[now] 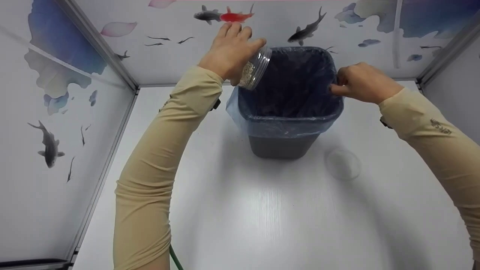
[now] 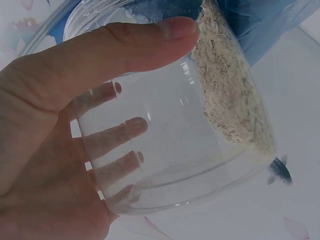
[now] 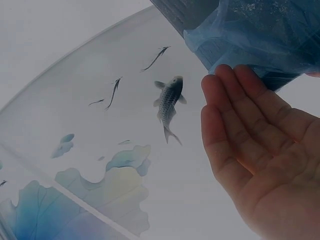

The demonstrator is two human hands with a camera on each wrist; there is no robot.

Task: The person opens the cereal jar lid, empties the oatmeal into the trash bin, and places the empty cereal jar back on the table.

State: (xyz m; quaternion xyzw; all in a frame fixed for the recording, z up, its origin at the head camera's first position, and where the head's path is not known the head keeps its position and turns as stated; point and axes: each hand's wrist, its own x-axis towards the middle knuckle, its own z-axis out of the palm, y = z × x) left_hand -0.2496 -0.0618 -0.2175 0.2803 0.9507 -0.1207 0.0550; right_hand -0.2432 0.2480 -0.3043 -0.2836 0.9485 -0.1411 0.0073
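My left hand (image 1: 230, 50) grips a clear plastic jar (image 1: 262, 65), tipped on its side with the mouth over the left rim of a grey trash bin (image 1: 284, 147). Pale beige flakes (image 2: 225, 85) lie along the jar's lower wall and reach toward its mouth in the left wrist view. A translucent blue bag (image 1: 287, 127) lines the bin and folds down over its rim. At the right rim, my right hand (image 1: 365, 83) holds the bin, thumb on the inner side and fingers (image 3: 260, 120) along the outside.
A round transparent lid (image 1: 343, 164) lies on the white table (image 1: 270, 210), right of the bin. Panels printed with fish and leaves stand behind the bin (image 1: 168, 56) and at the left (image 1: 22, 112). A green cord (image 1: 175, 258) shows beside the left sleeve.
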